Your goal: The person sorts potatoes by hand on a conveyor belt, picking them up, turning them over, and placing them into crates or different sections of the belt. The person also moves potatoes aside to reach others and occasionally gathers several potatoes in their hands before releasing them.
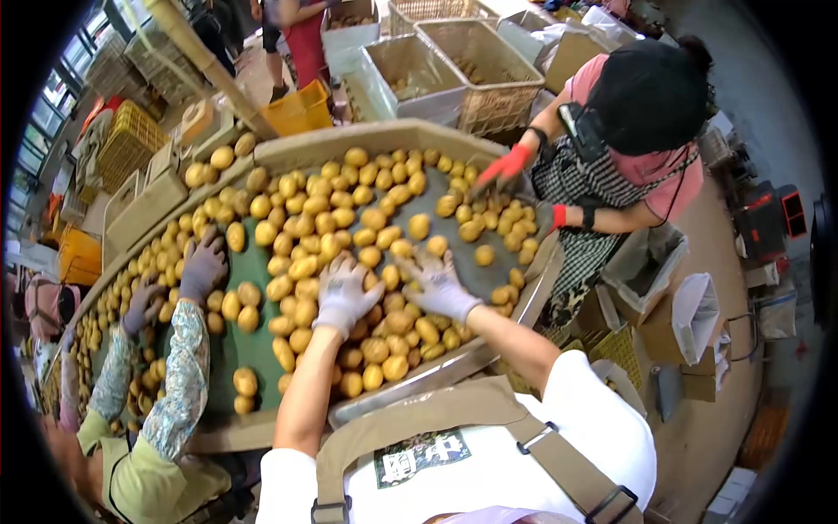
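Observation:
Both of my hands wear pale grey gloves and lie on a pile of yellow-brown potatoes (307, 225) on the sorting table. My left hand (345, 297) is spread palm down on the middle of the pile, fingers pointing away from me. To its right, my right hand (439, 286) rests with fingers apart on potatoes near the bare dark surface (463, 253). Neither hand has a potato enclosed in it. The potatoes under both palms are hidden.
At left, a co-worker's gloved hands (203, 265) touch potatoes on a green belt (249, 341). Another co-worker in a black cap (650, 94) handles potatoes at right. Crates (497, 105) stand beyond the table's raised rim (384, 133); lined boxes (697, 319) stand at right.

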### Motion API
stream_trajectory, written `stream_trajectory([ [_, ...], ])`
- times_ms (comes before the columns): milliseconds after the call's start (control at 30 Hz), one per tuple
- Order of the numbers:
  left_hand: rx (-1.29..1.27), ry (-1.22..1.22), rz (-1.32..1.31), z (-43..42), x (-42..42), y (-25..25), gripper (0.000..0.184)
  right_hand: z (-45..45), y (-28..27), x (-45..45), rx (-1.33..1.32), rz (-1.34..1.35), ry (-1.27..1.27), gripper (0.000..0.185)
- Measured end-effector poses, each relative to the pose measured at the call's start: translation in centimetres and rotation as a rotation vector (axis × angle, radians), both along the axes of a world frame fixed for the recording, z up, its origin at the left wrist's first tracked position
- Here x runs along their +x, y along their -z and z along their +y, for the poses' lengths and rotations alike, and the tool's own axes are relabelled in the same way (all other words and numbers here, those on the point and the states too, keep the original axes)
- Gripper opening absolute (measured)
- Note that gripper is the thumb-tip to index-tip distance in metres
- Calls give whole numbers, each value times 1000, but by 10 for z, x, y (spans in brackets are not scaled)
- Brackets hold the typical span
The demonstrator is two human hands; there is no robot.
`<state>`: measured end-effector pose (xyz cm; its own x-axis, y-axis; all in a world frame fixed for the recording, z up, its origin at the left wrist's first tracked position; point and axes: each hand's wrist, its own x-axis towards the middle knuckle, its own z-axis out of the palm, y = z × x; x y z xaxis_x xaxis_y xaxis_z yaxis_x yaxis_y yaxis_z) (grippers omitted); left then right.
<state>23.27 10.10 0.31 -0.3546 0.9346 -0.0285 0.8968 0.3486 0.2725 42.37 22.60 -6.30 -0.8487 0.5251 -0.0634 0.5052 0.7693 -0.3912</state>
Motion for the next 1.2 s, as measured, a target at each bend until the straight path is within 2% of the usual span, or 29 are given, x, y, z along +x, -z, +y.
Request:
stream_trajectory([
  [67, -33, 23, 41, -2, 2, -3, 47, -8, 7, -9, -18, 215, -18, 62],
  [133, 37, 7, 77, -1, -4, 29, 45, -34, -41, -15, 69, 447, -220, 57],
  [167, 4, 12, 25, -2, -1, 11, 43, -41, -57, -15, 156, 525, -265, 53],
  [200, -43, 0, -22, -1, 2, -2, 45, -32, -54, -12, 218, 424, -282, 52],
  [233, -71, 20, -44, -1, 2, -13, 46, -11, -32, -8, 28, 147, -169, 52],
  [267, -98, 30, -61, -4, 3, -22, 48, 6, -18, 13, 30, 97, -91, 54],
  [300, -144, 6, -51, -6, 4, -28, 52, 31, 29, 26, 308, 278, -23, 54],
  [333, -109, 2, -20, -9, 5, -25, 54, 58, 29, 30, 212, -15, 50, 60],
  [367, -123, -11, -22, -9, 5, -26, 55, 73, 29, 32, 289, 24, 148, 64],
  [400, -145, -10, -29, -9, 6, -26, 55, 82, 22, 26, 120, 149, 292, 64],
  [467, -109, -23, -2, -10, 7, -19, 56, 72, 25, -3, -179, 95, 389, 65],
  [533, -90, -28, 1, -7, 6, -15, 57, 7, -33, -28, -33, -237, 68, 67],
  [600, -106, -41, -5, -7, 6, -17, 56, -2, -11, -11, -9, 47, -278, 65],
  [667, -137, -60, -13, -6, 7, -16, 54, 53, 5, -9, 22, -12, -423, 59],
  [700, -133, -47, 4, -8, 10, -16, 52, 84, 21, -1, 239, 104, -372, 55],
  [733, -129, -30, 29, -7, 7, -17, 50, 116, 14, -8, 150, 77, -256, 59],
  [767, -34, 4, -56, -6, 4, -16, 41, 144, 49, -16, 464, 329, -74, 66],
  [800, -44, -44, -229, -1, 6, -28, 33, 173, 44, -31, 324, 469, 65, 66],
  [867, -3, -39, -139, -2, 4, -25, 31, 213, 42, -73, 217, 402, 291, 67],
  [900, 54, 36, 88, 12, 7, -40, 31, 217, 44, -101, -1, 272, 348, 69],
  [933, -19, 4, 225, 19, 6, -41, 31, 211, 42, -125, -216, 135, 409, 72],
  [967, -103, -23, 273, 22, -2, -38, 32, 179, 3, -134, -224, 7, 397, 78],
  [1033, -319, -32, 340, 21, -22, -36, 36, 109, 7, -139, -170, 109, 74, 75],
  [1067, -279, 33, 323, 12, -34, -31, 37, 83, 8, -128, -159, 128, -137, 70],
  [1133, -324, 25, 278, 5, -40, -38, 35, 97, 16, -97, -132, 269, -360, 64],
  [1200, -297, 27, 270, -4, -46, -37, 33, 146, 28, -79, 133, 108, -284, 62],
])
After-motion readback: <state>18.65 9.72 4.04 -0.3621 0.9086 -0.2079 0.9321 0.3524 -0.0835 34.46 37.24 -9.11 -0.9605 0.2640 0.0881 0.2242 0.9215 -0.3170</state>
